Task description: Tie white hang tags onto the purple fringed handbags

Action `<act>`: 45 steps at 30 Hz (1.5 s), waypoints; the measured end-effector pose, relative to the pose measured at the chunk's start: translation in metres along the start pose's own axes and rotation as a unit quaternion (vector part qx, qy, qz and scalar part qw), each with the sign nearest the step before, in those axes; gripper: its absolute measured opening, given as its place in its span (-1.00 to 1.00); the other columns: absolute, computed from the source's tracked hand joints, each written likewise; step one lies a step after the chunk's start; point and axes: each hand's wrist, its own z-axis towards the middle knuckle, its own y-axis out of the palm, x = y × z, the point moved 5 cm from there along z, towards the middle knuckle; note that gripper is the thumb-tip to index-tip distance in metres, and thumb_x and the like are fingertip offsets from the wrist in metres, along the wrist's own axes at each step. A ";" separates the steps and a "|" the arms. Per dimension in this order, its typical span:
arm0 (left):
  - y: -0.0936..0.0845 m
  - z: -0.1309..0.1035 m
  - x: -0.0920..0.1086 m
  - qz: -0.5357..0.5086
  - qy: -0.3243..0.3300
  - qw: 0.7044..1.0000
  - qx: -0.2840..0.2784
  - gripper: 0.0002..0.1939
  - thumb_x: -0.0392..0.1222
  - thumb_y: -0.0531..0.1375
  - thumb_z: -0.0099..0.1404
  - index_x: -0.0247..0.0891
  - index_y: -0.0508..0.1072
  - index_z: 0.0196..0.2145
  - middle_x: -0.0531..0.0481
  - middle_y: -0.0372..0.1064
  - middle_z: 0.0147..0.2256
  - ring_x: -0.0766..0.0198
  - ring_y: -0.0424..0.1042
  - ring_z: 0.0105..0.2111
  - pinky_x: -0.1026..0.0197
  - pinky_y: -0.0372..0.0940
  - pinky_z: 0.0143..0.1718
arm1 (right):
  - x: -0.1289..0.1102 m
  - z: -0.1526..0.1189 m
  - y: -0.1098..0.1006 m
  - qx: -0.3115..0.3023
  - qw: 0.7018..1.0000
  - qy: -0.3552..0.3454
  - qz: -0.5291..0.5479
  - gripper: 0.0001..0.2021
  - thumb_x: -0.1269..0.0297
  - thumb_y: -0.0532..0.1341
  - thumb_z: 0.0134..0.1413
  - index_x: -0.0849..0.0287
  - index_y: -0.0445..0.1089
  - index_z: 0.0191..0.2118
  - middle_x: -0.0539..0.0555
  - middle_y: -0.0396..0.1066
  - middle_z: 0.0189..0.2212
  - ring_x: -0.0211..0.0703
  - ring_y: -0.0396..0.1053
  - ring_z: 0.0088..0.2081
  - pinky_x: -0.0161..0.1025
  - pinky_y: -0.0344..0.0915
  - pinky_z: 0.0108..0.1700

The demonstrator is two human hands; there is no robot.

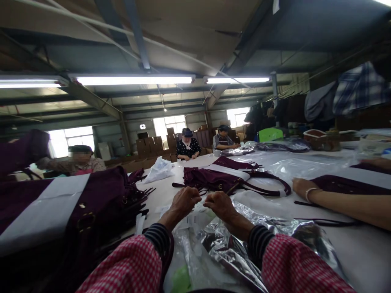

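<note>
My left hand [183, 202] and my right hand [221, 206] are held close together just above the table, fingers curled in and pinched. What they hold, if anything, is too small to make out. Beneath them lie a sheet of printed white labels [193, 221] and a shiny transparent plastic bag [235, 244]. Just beyond my hands rests a purple handbag [210, 179] with a white paper band around it, its strap curving to the right. To my left is a pile of purple handbags [102, 191], also banded in white.
A co-worker's arm [342, 205] reaches in from the right over another purple bag [345, 183]. Crumpled white plastic [159, 169] and more plastic wrapping [293, 160] lie on the white table [363, 254]. Several people work farther back, near cardboard boxes [149, 145].
</note>
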 end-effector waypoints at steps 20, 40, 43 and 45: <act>0.014 -0.028 -0.061 -0.056 -0.073 0.996 -0.005 -0.79 -0.06 0.26 0.24 -0.20 0.63 -0.27 -0.01 0.58 -0.26 0.14 0.49 -0.22 0.22 0.26 -0.24 | 0.016 0.007 0.000 0.064 0.995 0.041 0.067 -0.89 0.29 0.33 0.11 0.11 0.56 -0.42 0.01 0.58 -0.44 -0.16 0.49 -0.35 -0.30 0.19 -0.26; 0.032 -0.059 -0.068 0.072 -0.113 0.991 0.007 -0.56 -0.47 0.15 0.16 -0.11 0.50 -0.05 -0.02 0.48 -0.18 0.13 0.43 -0.10 0.18 0.21 -0.14 | 0.014 0.005 -0.004 0.077 0.991 0.048 0.093 -0.87 0.28 0.30 0.09 0.11 0.55 -0.45 0.02 0.57 -0.47 -0.15 0.50 -0.36 -0.29 0.22 -0.28; 0.020 -0.058 -0.073 0.078 -0.117 0.990 0.012 -0.73 -0.37 0.18 0.20 -0.13 0.59 -0.20 -0.05 0.54 -0.21 0.09 0.47 -0.11 0.16 0.21 -0.13 | 0.015 0.004 -0.005 0.075 0.991 0.053 0.093 -0.88 0.28 0.30 0.07 0.12 0.55 -0.44 0.03 0.57 -0.46 -0.14 0.50 -0.34 -0.28 0.23 -0.26; 0.007 -0.055 -0.077 0.069 -0.109 0.992 0.010 -0.81 -0.31 0.22 0.17 -0.13 0.61 -0.31 -0.01 0.56 -0.31 0.12 0.49 -0.18 0.19 0.20 -0.20 | 0.016 0.003 -0.005 0.073 0.991 0.057 0.094 -0.88 0.28 0.30 0.07 0.13 0.55 -0.44 0.05 0.57 -0.45 -0.13 0.50 -0.34 -0.28 0.23 -0.26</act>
